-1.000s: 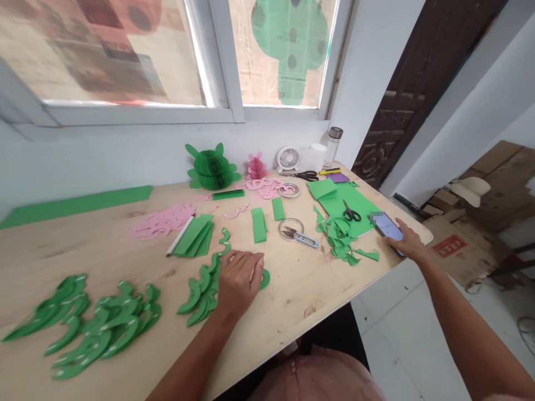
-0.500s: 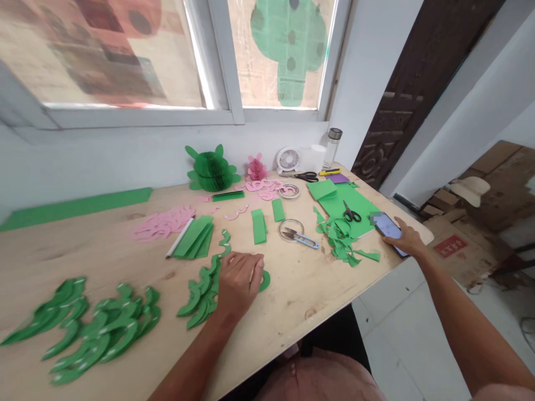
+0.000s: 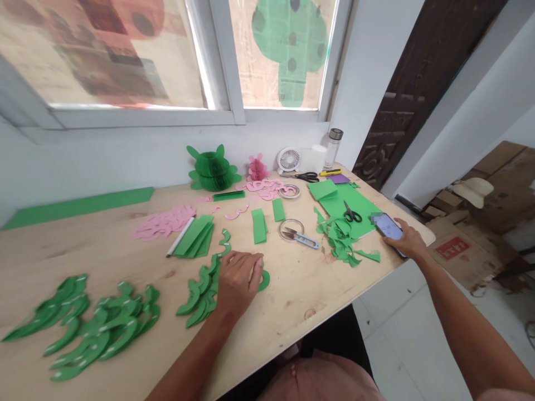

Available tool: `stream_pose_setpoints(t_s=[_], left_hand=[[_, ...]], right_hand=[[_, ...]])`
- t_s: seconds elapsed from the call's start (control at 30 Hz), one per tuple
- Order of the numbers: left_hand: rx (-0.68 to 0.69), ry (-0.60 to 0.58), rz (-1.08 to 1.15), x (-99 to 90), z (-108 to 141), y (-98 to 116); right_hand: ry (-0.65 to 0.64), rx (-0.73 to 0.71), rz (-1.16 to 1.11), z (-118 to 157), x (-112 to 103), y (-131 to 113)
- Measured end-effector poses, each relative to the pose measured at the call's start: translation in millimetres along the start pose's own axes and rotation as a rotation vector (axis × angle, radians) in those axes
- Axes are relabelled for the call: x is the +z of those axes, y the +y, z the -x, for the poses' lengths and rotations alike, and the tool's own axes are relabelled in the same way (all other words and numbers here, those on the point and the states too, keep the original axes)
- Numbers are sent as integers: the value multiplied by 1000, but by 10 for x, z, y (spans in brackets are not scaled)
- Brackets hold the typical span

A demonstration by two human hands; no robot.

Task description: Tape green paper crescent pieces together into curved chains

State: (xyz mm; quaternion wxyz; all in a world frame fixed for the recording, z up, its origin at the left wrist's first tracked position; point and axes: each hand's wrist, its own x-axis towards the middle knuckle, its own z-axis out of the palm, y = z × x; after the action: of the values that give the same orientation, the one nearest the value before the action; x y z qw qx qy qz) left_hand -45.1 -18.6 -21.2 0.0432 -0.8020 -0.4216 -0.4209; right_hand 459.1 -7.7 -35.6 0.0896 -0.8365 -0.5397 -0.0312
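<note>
My left hand [image 3: 238, 281] rests curled on the plywood table, at the end of a row of curved green paper pieces [image 3: 200, 289]. A green paper crescent [image 3: 264, 281] sticks out past its fingers, partly hidden. My right hand [image 3: 407, 242] grips a smartphone [image 3: 388, 227] at the table's right edge. Just left of that hand lies a green paper sheet [image 3: 345, 203] with black-handled scissors [image 3: 351, 213] on it. Green scraps [image 3: 340, 242] are heaped along its lower edge.
Two piles of green leaf shapes [image 3: 104, 323] lie at the left, and pink cut pieces [image 3: 163, 221] lie beyond them. Thread snips [image 3: 298, 239] lie mid-table. A green honeycomb paper figure [image 3: 211, 170], a small fan [image 3: 288, 160] and a bottle [image 3: 332, 147] stand along the wall.
Neither hand has visibly moved. The view has shifted only slightly.
</note>
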Motion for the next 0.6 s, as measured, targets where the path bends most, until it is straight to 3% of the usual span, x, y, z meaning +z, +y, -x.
stream_pose_setpoints(t_s=[0.27, 0.6], left_hand=[[15, 8, -10, -1, 0, -3], [13, 3, -11, -21, -6, 23]], right_hand=[[38, -47, -105, 12, 59, 109], [43, -35, -68, -56, 70, 114]])
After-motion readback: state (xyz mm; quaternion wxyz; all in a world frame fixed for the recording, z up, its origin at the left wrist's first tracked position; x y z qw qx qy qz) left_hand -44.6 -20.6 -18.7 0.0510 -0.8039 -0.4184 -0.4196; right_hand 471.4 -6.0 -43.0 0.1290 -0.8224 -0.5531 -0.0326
